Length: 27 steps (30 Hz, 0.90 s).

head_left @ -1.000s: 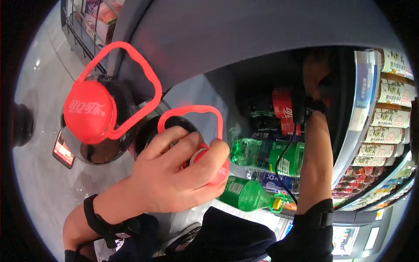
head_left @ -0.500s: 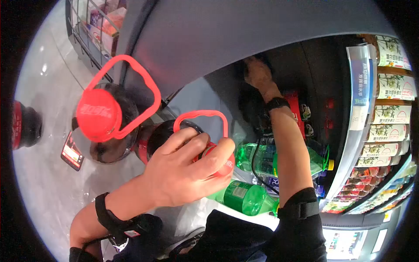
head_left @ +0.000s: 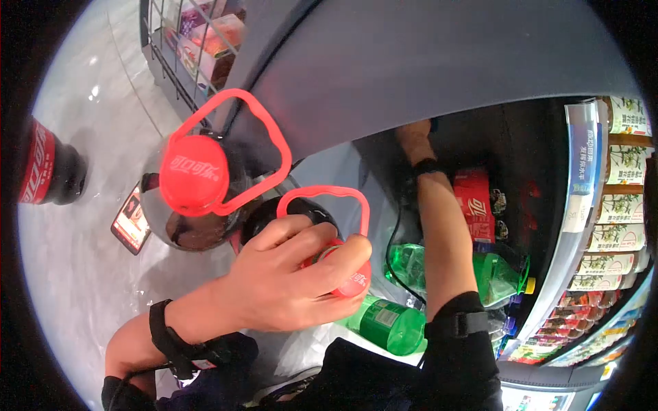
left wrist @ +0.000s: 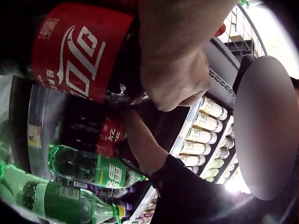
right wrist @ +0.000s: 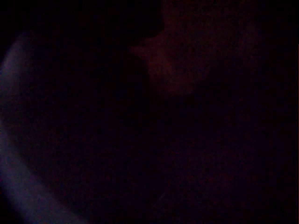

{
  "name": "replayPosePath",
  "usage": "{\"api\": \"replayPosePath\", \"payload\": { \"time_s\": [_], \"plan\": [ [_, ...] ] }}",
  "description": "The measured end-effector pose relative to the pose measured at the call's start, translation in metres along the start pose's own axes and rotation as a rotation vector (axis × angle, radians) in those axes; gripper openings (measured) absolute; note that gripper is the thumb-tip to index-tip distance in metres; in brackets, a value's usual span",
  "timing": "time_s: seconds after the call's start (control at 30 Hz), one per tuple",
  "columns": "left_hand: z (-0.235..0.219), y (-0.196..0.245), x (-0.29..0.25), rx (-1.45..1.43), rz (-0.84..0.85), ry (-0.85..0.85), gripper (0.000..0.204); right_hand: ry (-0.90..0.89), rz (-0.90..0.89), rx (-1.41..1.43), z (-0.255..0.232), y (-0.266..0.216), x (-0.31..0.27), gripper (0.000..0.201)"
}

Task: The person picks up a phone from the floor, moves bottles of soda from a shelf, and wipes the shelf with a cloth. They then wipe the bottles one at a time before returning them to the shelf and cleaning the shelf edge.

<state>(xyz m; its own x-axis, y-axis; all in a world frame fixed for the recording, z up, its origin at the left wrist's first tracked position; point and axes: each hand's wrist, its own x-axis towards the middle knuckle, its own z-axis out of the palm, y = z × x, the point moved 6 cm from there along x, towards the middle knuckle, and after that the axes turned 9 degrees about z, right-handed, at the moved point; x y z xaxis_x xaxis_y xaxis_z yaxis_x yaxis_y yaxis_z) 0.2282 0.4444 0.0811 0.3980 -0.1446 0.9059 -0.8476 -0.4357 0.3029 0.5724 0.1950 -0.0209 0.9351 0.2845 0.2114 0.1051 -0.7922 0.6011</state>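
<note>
– Right hand (head_left: pixel 415 139) shifts, over one second, from the right of the red-labelled bottle (head_left: pixel 474 205) to its left in the head view.
– Finger state?
– Left hand (head_left: pixel 295 274): fingers curl round the red cap (head_left: pixel 354 279) of the dark bottle (head_left: pixel 260 220). Right: fingers lie in darkness; cannot tell.
– Location of the dark bottle?
– Beside the second bottle (head_left: pixel 197 179), which bears a red handle (head_left: pixel 236 94). Green bottle (head_left: pixel 388 327): near the left hand. Phone (head_left: pixel 131 225): on the floor (head_left: pixel 96 274), farther out.
</note>
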Motion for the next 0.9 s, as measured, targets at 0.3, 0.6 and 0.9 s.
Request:
{"api": "replayPosePath", "payload": {
  "time_s": [0.3,0.6,0.9],
  "plan": [
    [-0.005,0.001,0.000,0.023,-0.005,0.004,0.024,-0.241,-0.196,0.252,0.021,-0.049,-0.035,0.046],
    [-0.012,0.004,-0.003,0.002,0.025,0.057,0.017,-0.397,-0.124,0.685,-0.062,-0.039,-0.032,0.042],
    [-0.035,0.031,-0.032,0.057,0.109,0.014,0.023,-0.214,-0.016,0.721,0.011,-0.063,-0.018,0.039]
  ]
}}
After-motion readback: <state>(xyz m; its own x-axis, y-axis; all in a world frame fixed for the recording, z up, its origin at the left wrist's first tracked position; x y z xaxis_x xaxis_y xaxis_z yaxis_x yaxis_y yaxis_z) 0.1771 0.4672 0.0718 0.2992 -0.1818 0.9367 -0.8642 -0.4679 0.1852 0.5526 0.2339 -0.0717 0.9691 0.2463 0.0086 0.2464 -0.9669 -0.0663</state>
